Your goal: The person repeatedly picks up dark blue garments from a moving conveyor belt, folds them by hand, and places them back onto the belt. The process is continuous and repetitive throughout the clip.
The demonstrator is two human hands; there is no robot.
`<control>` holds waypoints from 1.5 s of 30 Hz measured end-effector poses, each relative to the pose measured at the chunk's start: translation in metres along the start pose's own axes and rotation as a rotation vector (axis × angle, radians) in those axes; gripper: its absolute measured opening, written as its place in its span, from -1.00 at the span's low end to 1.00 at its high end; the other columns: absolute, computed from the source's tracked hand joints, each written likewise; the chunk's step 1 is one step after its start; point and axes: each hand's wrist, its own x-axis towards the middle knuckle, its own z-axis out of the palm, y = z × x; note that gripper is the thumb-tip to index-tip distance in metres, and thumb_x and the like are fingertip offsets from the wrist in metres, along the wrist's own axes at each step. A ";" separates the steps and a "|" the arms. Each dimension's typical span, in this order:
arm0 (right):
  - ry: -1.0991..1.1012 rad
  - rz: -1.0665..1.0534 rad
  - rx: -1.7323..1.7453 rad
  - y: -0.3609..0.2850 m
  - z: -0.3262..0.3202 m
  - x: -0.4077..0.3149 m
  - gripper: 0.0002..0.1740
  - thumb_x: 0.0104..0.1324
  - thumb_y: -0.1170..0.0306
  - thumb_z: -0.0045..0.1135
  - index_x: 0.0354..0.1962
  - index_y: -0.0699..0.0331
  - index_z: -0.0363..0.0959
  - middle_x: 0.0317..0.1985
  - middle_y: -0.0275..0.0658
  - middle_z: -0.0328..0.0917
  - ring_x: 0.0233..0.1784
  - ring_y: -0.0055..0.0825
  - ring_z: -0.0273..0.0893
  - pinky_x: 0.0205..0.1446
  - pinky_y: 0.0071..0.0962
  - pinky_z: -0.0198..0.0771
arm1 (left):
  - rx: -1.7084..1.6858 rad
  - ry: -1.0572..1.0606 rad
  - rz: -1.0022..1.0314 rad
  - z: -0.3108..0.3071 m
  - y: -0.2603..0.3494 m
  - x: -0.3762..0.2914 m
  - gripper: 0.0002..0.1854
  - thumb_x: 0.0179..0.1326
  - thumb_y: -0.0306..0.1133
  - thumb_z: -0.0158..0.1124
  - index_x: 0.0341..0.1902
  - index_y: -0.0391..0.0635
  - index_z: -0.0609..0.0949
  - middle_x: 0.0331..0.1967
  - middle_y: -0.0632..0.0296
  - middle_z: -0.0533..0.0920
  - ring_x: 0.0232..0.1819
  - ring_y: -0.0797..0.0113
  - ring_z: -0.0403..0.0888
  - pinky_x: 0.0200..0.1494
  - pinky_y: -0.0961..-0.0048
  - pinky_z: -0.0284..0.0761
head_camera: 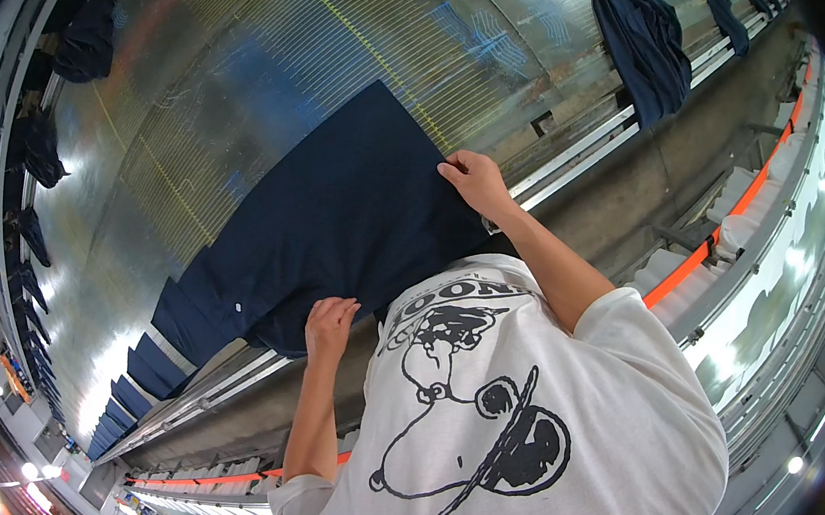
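A dark navy fabric piece (353, 196) lies spread over the near edge of a long printing table (248, 124), directly before me. My right hand (476, 179) pinches its right edge between thumb and fingers. Down at the near side, my left hand (333, 326) touches the lower part of the cloth with fingers close together; whether it grips is hard to see. The cloth's far corner rests flat on the tabletop, while its near part bunches and hangs by the rail. A small white mark (238, 307) shows on the navy cloth at left.
More navy pieces (157, 371) lie in a row to the left along the metal rail (266, 367). Another navy piece (642, 37) drapes over the edge at right. Yellow lines mark the tabletop. Behind me runs an orange strip (685, 270) beside white cloths (666, 268).
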 end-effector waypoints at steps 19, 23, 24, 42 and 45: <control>0.033 0.056 0.078 -0.003 -0.001 0.000 -0.70 0.43 0.29 0.34 -0.21 0.44 0.65 -0.50 -0.33 0.58 -0.43 -0.66 0.42 -0.32 -0.49 0.35 | -0.064 0.015 -0.003 0.008 0.016 0.005 -0.81 0.22 -0.26 0.50 -0.19 -0.09 0.81 -0.33 0.20 0.69 -0.22 0.12 0.65 -0.10 0.23 0.57; 0.011 0.096 0.078 -0.002 -0.001 0.002 -0.67 0.38 0.25 0.34 -0.18 0.42 0.67 -0.40 -0.11 0.69 -0.35 -0.40 0.61 -0.18 -0.35 0.48 | -0.017 -0.016 0.018 0.003 0.022 0.027 -0.72 0.24 -0.21 0.49 -0.05 -0.07 0.79 -0.13 0.19 0.73 -0.04 0.09 0.66 0.06 0.19 0.57; 0.012 0.094 0.072 -0.002 -0.001 0.002 -0.67 0.38 0.25 0.34 -0.18 0.43 0.67 -0.40 -0.11 0.69 -0.35 -0.40 0.61 -0.18 -0.34 0.48 | 0.022 0.015 0.084 0.002 0.023 0.039 -0.68 0.26 -0.19 0.48 0.01 -0.08 0.77 -0.03 0.17 0.72 0.03 0.07 0.65 0.13 0.16 0.55; 0.029 0.124 0.119 -0.002 0.001 0.000 -0.72 0.46 0.31 0.32 -0.21 0.44 0.62 -0.48 -0.40 0.57 -0.41 -0.73 0.41 -0.31 -0.56 0.35 | 0.523 -0.201 0.770 0.021 0.018 0.332 -0.14 0.50 0.25 0.02 0.68 -0.01 0.19 0.71 0.19 0.11 0.71 0.16 0.01 0.70 0.00 -0.12; 0.020 0.110 0.140 -0.003 0.001 -0.003 -0.74 0.45 0.33 0.32 -0.18 0.44 0.62 -0.45 -0.38 0.60 -0.38 -0.72 0.45 -0.28 -0.55 0.39 | 0.502 -0.087 0.673 0.021 0.018 0.345 -0.12 0.50 0.26 0.01 0.69 -0.02 0.15 0.71 0.14 0.10 0.72 0.14 -0.01 0.70 -0.02 -0.13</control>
